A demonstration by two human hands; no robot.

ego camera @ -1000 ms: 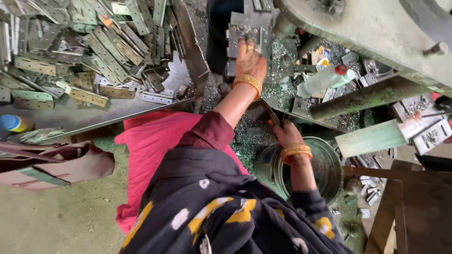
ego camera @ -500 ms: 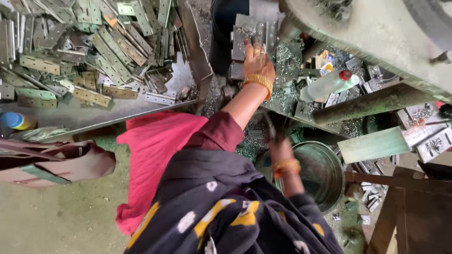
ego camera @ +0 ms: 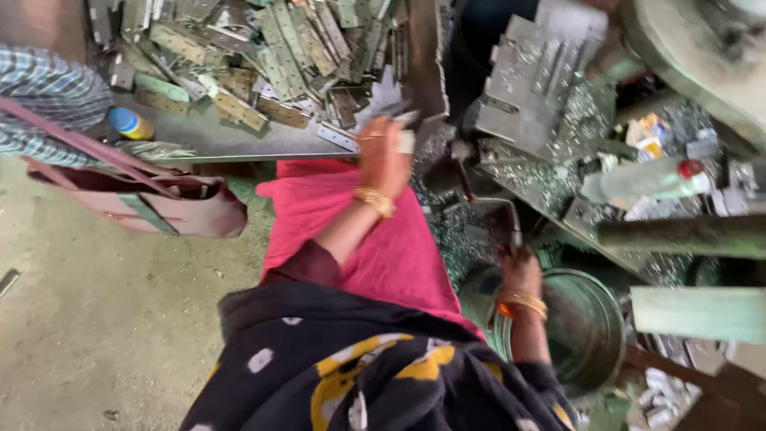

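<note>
Lying at the far left edge, a checked sleeve point(ego camera: 44, 96) of another person shows above a dark red bag point(ego camera: 171, 209) with a long strap, and a small blue and yellow bottle point(ego camera: 130, 123) stands just beside them on a grey tray point(ego camera: 239, 142). The tray carries a heap of flat metal plates point(ego camera: 263, 56) with holes, piled loosely and overlapping.

At the tray's right end, the left hand point(ego camera: 383, 158) is raised over the pink cloth point(ego camera: 359, 231) on the person's lap, a gold bangle at the wrist. Its fingers are curled around a small pale metal piece point(ego camera: 405, 137) close to the tray's edge; the picture is blurred here, so the exact shape of the piece cannot be told.

Further right, a stack of grey plates point(ego camera: 531, 88) sits on the machine bed, with metal shavings point(ego camera: 558, 179) scattered around it. Below, the right hand point(ego camera: 520, 271), also with bangles, is closed on the lower end of a thin dark lever point(ego camera: 511, 223) that rises toward the machine. Just beside this hand stands a round green metal bucket point(ego camera: 594, 335).

A clear plastic bottle point(ego camera: 642, 179) with a red cap lies on its side at the right, above a green metal bar point(ego camera: 702, 313).
</note>
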